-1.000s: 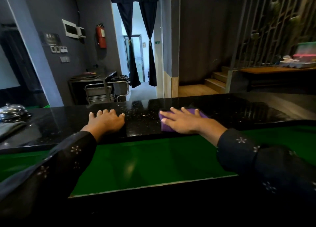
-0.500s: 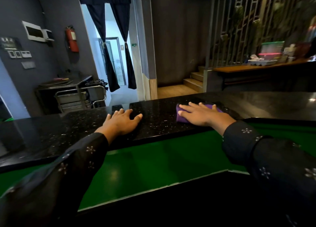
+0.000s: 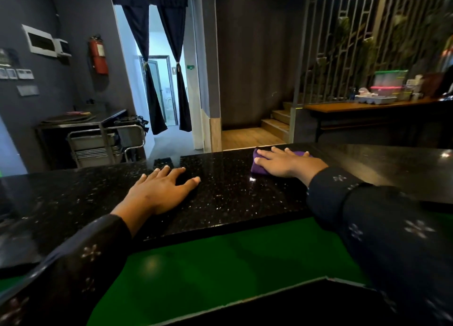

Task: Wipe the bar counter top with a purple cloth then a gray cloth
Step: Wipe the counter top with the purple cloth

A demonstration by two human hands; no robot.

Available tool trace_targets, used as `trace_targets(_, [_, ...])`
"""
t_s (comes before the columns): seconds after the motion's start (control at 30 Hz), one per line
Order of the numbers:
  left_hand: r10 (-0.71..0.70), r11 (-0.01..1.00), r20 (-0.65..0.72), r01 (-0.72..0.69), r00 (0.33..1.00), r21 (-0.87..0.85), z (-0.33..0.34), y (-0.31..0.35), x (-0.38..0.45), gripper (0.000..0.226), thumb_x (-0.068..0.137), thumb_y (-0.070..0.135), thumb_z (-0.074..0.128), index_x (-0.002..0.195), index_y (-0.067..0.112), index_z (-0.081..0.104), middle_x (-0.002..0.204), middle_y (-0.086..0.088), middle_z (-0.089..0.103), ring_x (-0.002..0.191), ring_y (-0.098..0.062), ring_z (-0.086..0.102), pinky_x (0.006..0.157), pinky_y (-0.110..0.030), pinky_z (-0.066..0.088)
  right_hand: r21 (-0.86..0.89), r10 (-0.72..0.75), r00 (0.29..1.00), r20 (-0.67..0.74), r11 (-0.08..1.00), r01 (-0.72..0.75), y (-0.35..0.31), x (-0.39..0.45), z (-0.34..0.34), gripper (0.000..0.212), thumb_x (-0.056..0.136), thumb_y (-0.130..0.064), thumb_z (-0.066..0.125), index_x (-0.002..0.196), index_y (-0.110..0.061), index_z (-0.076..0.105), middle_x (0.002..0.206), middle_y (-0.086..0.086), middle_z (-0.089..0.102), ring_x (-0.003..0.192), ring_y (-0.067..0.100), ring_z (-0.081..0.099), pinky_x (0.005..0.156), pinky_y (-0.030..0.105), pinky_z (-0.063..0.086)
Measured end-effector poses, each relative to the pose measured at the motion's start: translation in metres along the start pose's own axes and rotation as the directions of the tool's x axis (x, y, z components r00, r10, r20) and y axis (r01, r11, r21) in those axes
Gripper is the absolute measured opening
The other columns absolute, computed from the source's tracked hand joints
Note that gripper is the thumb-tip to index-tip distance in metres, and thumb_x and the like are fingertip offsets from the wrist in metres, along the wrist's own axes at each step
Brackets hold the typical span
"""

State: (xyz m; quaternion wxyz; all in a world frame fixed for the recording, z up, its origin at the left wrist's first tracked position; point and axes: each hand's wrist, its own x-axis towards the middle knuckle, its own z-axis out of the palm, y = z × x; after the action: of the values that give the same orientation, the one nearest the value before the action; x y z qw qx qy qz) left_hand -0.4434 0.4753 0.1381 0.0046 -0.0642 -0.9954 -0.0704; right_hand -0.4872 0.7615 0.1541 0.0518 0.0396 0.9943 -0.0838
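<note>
The black speckled bar counter top (image 3: 232, 198) runs across the view. My right hand (image 3: 288, 163) lies flat on a folded purple cloth (image 3: 257, 169), pressing it against the counter near its far edge. Only the cloth's left end and a strip behind my fingers show. My left hand (image 3: 160, 192) rests palm down on the bare counter to the left, fingers spread, holding nothing. No gray cloth is in view.
A green lower work surface (image 3: 208, 271) lies below the counter's near edge. Beyond the counter stand a metal trolley (image 3: 103, 141), a curtained doorway (image 3: 159, 80), wooden steps (image 3: 274, 122) and a wooden table (image 3: 367, 106) with plastic containers.
My right hand has slid the purple cloth to the right and toward the counter's far edge. My left hand has shifted right along the counter, and the view has turned right.
</note>
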Motion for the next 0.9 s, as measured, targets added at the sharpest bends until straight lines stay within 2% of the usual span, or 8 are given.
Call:
trace_targets(0.13, [0.000,1.000,-0.003,0.000,1.000,0.012,0.001,0.002,0.001,0.080,0.080,0.077,0.016,0.149,0.036,0.014,0.160,-0.004,0.008,0.147,-0.022,0.006,0.117,-0.046,0.003,-0.021,0.070,0.997,-0.027,0.997,-0.070,-0.036,0.033,-0.002,0.063,0.091,-0.071,0.019,0.150,-0.048,0.010,0.163,-0.002,-0.003,0.148,0.034,-0.004,0.109,0.070,-0.006])
trace_targets(0.3, [0.007,1.000,0.014,-0.007,1.000,-0.003,-0.004,0.001,-0.001,0.090,0.070,0.079,0.012,0.149,0.036,0.015,0.160,-0.002,0.009,0.147,-0.021,0.008,0.117,-0.045,0.003,-0.029,-0.123,0.992,0.020,0.992,0.123,-0.073,0.054,0.003,0.062,0.093,-0.069,0.020,0.150,-0.046,0.011,0.163,0.000,0.002,0.147,0.036,-0.003,0.111,0.067,-0.002])
trace_targets(0.4, [0.011,1.000,0.029,-0.010,1.000,-0.012,-0.004,-0.001,-0.002,0.093,0.069,0.085,0.011,0.148,0.038,0.015,0.160,-0.002,0.009,0.147,-0.021,0.007,0.117,-0.046,0.002,0.036,-0.178,0.983,0.047,0.984,0.176,-0.046,0.059,-0.005,0.066,0.092,-0.070,0.023,0.151,-0.042,0.015,0.162,0.001,0.011,0.148,0.033,0.006,0.114,0.062,0.005])
trace_targets(0.47, [0.008,1.000,0.024,-0.008,1.000,-0.003,-0.004,-0.001,-0.002,0.092,0.069,0.085,0.011,0.148,0.038,0.015,0.160,-0.001,0.009,0.147,-0.020,0.008,0.117,-0.046,0.003,0.063,-0.116,0.993,0.014,0.991,0.115,-0.015,0.063,-0.011,0.068,0.090,-0.071,0.025,0.151,-0.040,0.018,0.161,0.002,0.014,0.147,0.031,0.011,0.114,0.061,0.009])
trace_targets(0.63, [-0.002,1.000,0.009,0.002,1.000,-0.017,-0.005,0.002,-0.002,0.093,0.067,0.081,0.012,0.149,0.037,0.015,0.160,-0.002,0.009,0.147,-0.021,0.008,0.117,-0.045,0.003,0.009,0.019,0.999,-0.031,1.000,-0.019,0.029,0.059,-0.015,0.068,0.090,-0.073,0.019,0.151,-0.044,0.012,0.163,-0.002,0.003,0.148,0.029,0.004,0.112,0.065,-0.002])
trace_targets(0.9, [0.005,1.000,0.008,-0.005,1.000,-0.011,-0.004,0.003,-0.006,0.093,0.069,0.082,0.011,0.149,0.036,0.016,0.160,-0.004,0.009,0.147,-0.022,0.008,0.117,-0.046,0.002,0.021,-0.040,0.999,0.004,0.999,0.040,0.035,-0.003,-0.004,0.064,0.091,-0.071,0.016,0.150,-0.047,0.007,0.163,-0.004,-0.002,0.149,0.026,-0.002,0.113,0.062,-0.007])
